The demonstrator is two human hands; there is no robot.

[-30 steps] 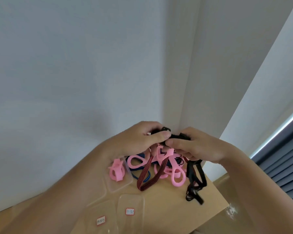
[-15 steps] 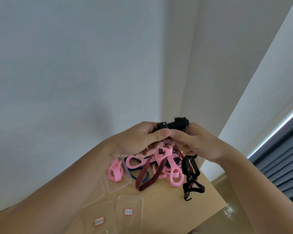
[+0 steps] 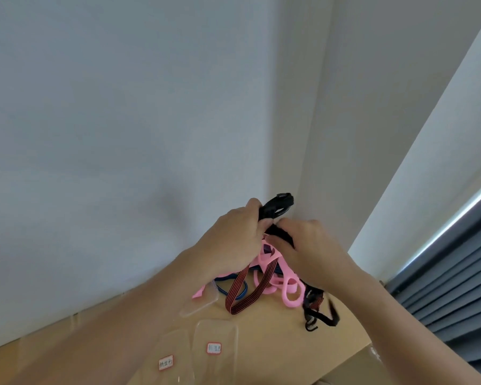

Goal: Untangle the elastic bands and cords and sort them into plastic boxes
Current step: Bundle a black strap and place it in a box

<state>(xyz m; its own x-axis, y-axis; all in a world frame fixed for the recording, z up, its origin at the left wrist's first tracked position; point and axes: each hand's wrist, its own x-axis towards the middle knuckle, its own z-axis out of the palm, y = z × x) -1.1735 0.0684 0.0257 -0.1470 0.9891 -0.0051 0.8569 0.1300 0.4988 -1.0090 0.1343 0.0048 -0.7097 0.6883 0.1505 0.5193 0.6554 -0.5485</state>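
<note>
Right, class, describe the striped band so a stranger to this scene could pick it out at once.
Over the wooden table by the wall corner hangs a tangle of bands. The loop reaching down beside the clear boxes is the striped band: it alone has red-and-black stripes, while the pink bands, blue band and black cord are plain.

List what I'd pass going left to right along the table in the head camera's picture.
left labelled clear box → right labelled clear box → red-and-black striped band → pink loops → black hooked cord → window blinds, past the table's edge.
</note>
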